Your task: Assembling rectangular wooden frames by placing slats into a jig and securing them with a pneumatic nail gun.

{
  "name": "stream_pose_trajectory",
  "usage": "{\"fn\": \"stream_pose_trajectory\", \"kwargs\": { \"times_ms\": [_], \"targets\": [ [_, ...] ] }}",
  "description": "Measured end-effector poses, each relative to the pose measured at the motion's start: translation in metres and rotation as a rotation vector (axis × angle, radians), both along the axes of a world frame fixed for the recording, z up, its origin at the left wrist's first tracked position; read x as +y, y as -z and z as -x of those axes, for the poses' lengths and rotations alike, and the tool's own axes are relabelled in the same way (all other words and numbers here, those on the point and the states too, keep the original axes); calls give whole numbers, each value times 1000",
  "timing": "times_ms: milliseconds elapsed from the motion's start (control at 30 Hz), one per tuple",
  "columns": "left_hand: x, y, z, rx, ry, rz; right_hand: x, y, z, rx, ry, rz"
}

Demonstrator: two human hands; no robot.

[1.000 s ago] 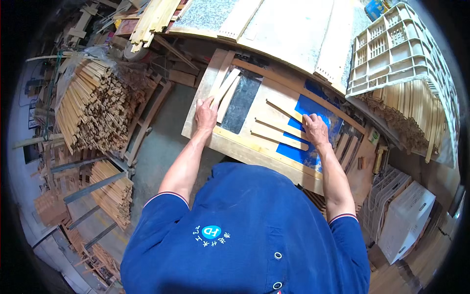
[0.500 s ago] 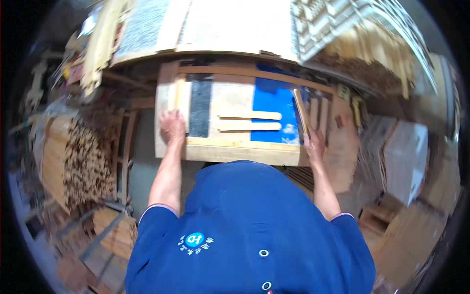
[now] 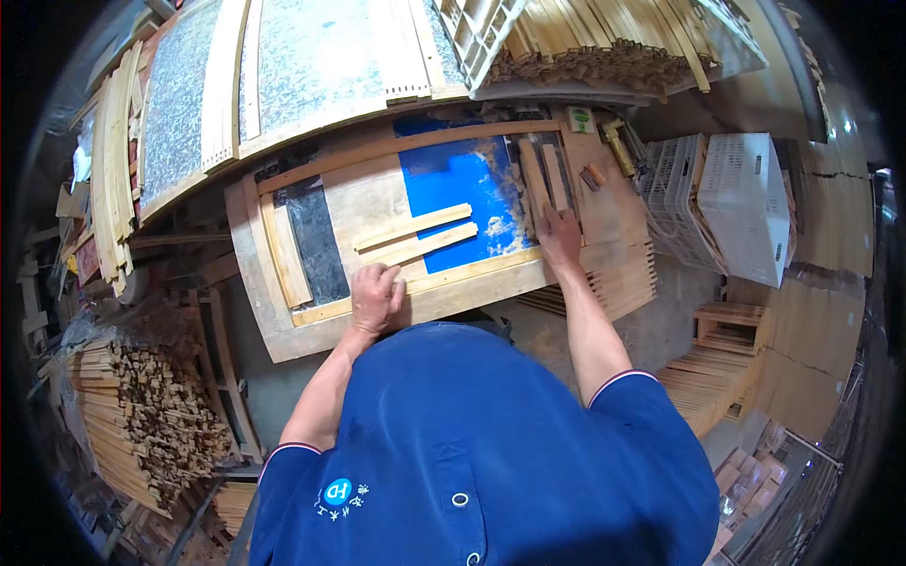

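My left hand (image 3: 377, 297) rests at the bench's near edge with its fingers curled. Its knuckles are next to the left end of the nearer of two pale wooden strips (image 3: 415, 251); anything under the fingers is hidden. The farther pale strip (image 3: 415, 227) lies roughly parallel to it, partly over a blue sheet (image 3: 462, 174). At the bench's right end, my right hand (image 3: 561, 240) closes around the near end of a brown wooden strip (image 3: 534, 177), which lies beside another brown strip (image 3: 555, 177).
A wooden rail frames the workbench (image 3: 434, 300). Beyond it stands a metal-topped table (image 3: 302, 66) with wood strips and a white crate of sticks. Stacked white crates (image 3: 746, 208) stand to the right; a bundle of wood sticks (image 3: 160, 415) lies at left.
My right hand has lowered the tilted strip to the bench's right end. My left hand has moved from the left rail toward the two pale strips. The view has turned.
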State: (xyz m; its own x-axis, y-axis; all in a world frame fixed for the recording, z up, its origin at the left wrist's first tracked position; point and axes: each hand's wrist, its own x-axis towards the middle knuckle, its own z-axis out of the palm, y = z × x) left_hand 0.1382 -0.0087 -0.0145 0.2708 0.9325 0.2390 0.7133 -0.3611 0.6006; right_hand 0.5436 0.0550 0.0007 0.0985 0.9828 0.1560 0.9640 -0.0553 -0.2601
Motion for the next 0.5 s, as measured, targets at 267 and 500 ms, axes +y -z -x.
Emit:
{"fn": "stream_pose_trajectory", "kwargs": {
  "times_ms": [267,500],
  "targets": [
    [-8,0,0,64,228,-35,22,3,-20,-32,42,89],
    [-4,-1,-2,126,226,-43,21,23,-33,-30,9,22]
  ]
}}
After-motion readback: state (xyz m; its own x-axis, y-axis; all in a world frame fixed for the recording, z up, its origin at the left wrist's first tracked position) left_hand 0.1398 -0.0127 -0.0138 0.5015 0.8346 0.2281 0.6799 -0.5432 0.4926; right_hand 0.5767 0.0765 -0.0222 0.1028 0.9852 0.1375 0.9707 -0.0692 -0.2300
